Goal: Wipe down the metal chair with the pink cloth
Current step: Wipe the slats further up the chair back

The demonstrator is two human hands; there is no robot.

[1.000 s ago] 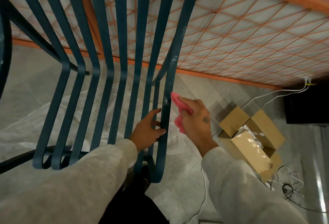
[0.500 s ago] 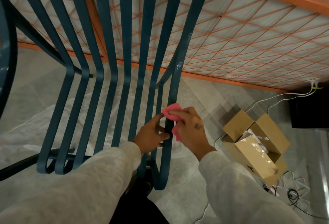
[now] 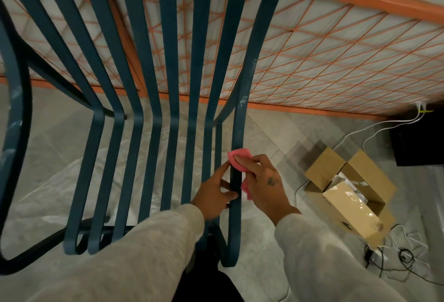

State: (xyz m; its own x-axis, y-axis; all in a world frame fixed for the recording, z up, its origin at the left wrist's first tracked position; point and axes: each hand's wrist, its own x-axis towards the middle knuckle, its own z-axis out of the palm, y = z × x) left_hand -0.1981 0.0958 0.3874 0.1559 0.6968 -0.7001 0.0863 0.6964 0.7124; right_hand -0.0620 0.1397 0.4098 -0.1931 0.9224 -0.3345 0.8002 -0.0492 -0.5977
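right hand [image 3: 264,181] curled round pink cloth [image 3: 239,157], pressing it on the chair [image 3: 165,37] outer slat [image 3: 240,121] | left hand [image 3: 213,196] pinching same slat just below | box [image 3: 348,196] beside chair lol

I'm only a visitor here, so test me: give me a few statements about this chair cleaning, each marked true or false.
1. The right hand presses a pink cloth against the outer bar of the chair. True.
2. The left hand hangs free of the chair. False: it holds that same bar, just below the cloth.
3. The cardboard box on the floor is closed. False: its flaps stand open.
4. The chair is blue, with long slats. True.
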